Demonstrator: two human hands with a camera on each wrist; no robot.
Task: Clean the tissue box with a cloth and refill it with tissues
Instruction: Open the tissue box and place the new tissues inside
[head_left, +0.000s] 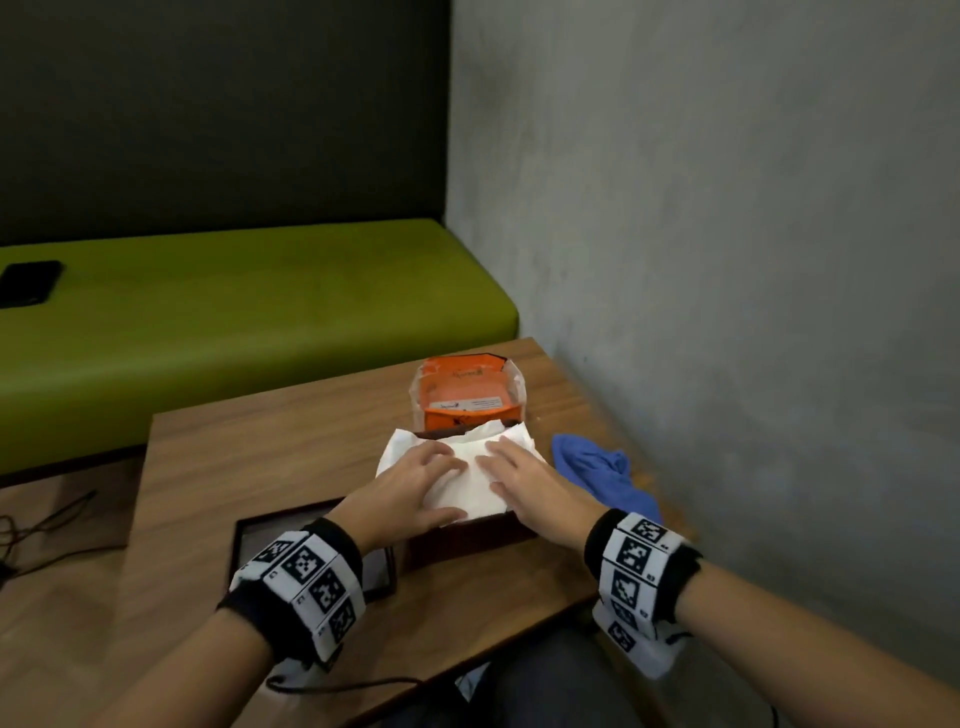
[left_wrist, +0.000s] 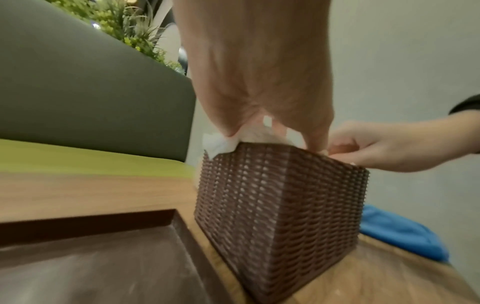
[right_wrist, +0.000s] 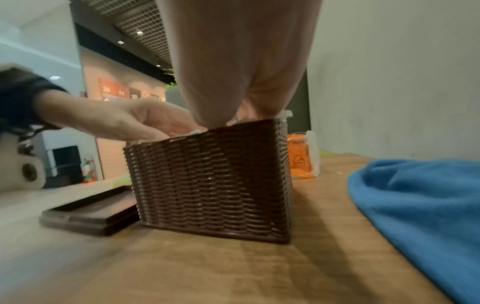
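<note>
A brown woven tissue box (head_left: 470, 535) (left_wrist: 280, 207) (right_wrist: 213, 176) stands open-topped on the wooden table (head_left: 249, 467). A stack of white tissues (head_left: 467, 470) (left_wrist: 221, 144) lies on its top, edges hanging over the rim. My left hand (head_left: 415, 483) (left_wrist: 259, 82) and right hand (head_left: 524, 478) (right_wrist: 241, 67) both press flat on the tissues with straight fingers. The box's brown lid (head_left: 249, 540) (left_wrist: 91, 257) (right_wrist: 91, 214) lies on the table to the left. A blue cloth (head_left: 602, 475) (left_wrist: 400, 232) (right_wrist: 420, 205) lies crumpled to the right.
An orange tissue packet (head_left: 467, 395) (right_wrist: 301, 156), torn open, sits just behind the box. A green bench (head_left: 234, 312) with a black phone (head_left: 28, 283) runs behind the table. A grey wall (head_left: 727, 260) is close on the right. Cables (head_left: 47, 525) lie on the floor at left.
</note>
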